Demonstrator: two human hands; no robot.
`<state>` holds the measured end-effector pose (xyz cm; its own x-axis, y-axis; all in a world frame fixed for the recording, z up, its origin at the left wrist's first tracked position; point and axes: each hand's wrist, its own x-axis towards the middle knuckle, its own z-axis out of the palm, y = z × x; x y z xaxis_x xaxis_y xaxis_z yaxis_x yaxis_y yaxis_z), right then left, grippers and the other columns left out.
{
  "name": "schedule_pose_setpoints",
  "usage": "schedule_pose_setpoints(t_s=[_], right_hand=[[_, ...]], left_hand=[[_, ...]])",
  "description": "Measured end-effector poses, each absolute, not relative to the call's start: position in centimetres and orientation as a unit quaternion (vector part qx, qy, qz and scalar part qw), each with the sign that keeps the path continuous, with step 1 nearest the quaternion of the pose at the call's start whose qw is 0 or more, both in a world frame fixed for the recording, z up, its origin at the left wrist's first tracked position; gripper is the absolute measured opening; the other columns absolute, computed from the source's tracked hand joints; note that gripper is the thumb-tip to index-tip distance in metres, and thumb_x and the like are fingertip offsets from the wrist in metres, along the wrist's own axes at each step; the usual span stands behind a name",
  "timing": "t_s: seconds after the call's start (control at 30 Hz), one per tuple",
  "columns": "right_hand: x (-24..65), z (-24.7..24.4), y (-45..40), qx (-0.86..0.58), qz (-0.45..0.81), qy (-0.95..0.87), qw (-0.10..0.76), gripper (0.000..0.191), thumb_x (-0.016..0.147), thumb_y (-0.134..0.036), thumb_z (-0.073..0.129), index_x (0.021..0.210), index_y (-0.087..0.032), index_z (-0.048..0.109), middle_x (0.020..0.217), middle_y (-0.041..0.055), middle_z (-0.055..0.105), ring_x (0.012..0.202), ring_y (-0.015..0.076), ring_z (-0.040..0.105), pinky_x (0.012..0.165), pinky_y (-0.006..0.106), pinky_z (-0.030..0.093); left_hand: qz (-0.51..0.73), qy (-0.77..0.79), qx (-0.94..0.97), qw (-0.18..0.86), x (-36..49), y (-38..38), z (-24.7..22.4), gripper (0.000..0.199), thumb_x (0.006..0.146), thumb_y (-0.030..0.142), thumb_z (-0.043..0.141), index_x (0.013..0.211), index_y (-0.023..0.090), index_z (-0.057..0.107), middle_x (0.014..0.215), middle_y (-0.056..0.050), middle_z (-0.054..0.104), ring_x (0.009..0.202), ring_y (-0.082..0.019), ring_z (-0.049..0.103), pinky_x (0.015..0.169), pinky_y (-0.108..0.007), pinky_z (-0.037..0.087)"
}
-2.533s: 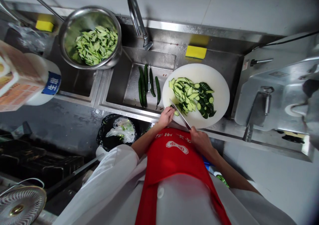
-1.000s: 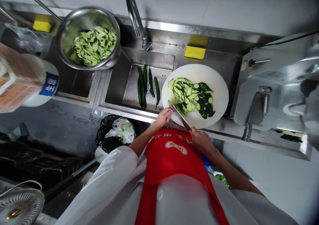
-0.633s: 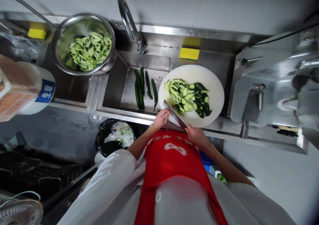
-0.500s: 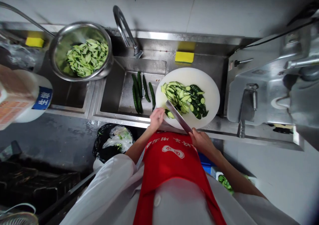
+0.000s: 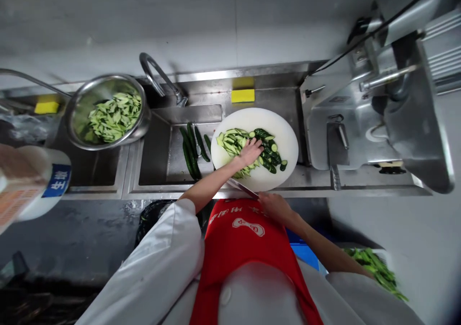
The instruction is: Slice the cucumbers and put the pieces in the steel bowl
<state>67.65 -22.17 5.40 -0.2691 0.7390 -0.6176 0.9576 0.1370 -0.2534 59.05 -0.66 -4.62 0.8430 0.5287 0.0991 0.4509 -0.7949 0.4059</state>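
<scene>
My left hand rests on the cucumber pieces in the middle of a round white cutting board, its fingers stretched apart. Pale cucumber slices lie left of those fingers, and dark green cucumber chunks lie to the right. My right hand is closed round the handle of a kitchen knife. The blade points left along the board's near edge, partly below my left forearm. Several whole cucumbers lie in the sink beside the board.
A steel bowl of cucumber slices stands at the left, near a curved faucet. A yellow sponge lies behind the board. On the right stands a metal machine with a cleaver. Below right are green vegetables.
My left hand has moved from the board's left edge onto the cut cucumber and spread its fingers. The knife has come down toward the near edge. The view has shifted.
</scene>
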Motion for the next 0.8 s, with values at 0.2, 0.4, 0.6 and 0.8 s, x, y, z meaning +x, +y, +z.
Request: schedule_pose_setpoints(t_s=[0.2,0.4,0.6,0.8], right_hand=[[68.0,5.2,-22.1,0.587,-0.310,0.729,0.166,0.025,0.102,-0.026,0.035,0.115,-0.016,0.055,0.096,0.0146,0.072,0.093,0.0237,0.072,0.076,0.027,0.050],[68.8,4.5,-21.9,0.620,-0.308,0.705,0.158,0.027,0.103,-0.028,0.032,0.114,-0.017,0.054,0.093,0.0138,0.073,0.090,0.0247,0.072,0.071,0.027,0.048],[68.6,3.9,-21.5,0.658,-0.310,0.668,0.160,0.032,0.104,-0.034,0.027,0.115,-0.017,0.053,0.091,0.0122,0.072,0.088,0.0230,0.072,0.068,0.026,0.044],[67.6,3.3,-21.1,0.634,-0.272,0.704,0.171,0.036,0.105,-0.032,0.023,0.112,-0.015,0.054,0.085,0.0124,0.071,0.084,0.0243,0.072,0.065,0.027,0.042]], left_hand=[[0.143,0.230,0.930,0.249,58.7,0.2,-2.3,0.015,0.087,0.017,0.064,0.101,0.013,0.067,0.099,-0.012,0.063,0.099,-0.027,0.053,0.092,-0.043,0.044],[0.439,0.431,0.675,0.408,52.6,-1.4,1.8,0.032,0.086,0.042,0.071,0.101,0.015,0.063,0.081,-0.002,0.060,0.073,-0.013,0.056,0.069,-0.025,0.048],[0.474,0.570,0.463,0.486,44.6,-7.6,-1.7,0.051,0.072,0.053,0.080,0.101,0.016,0.059,0.068,0.005,0.057,0.056,-0.007,0.056,0.054,-0.018,0.047],[0.406,0.610,0.522,0.437,47.2,-12.8,-6.6,0.039,0.085,0.046,0.070,0.108,0.015,0.060,0.086,-0.002,0.058,0.055,-0.008,0.059,0.052,-0.021,0.050]])
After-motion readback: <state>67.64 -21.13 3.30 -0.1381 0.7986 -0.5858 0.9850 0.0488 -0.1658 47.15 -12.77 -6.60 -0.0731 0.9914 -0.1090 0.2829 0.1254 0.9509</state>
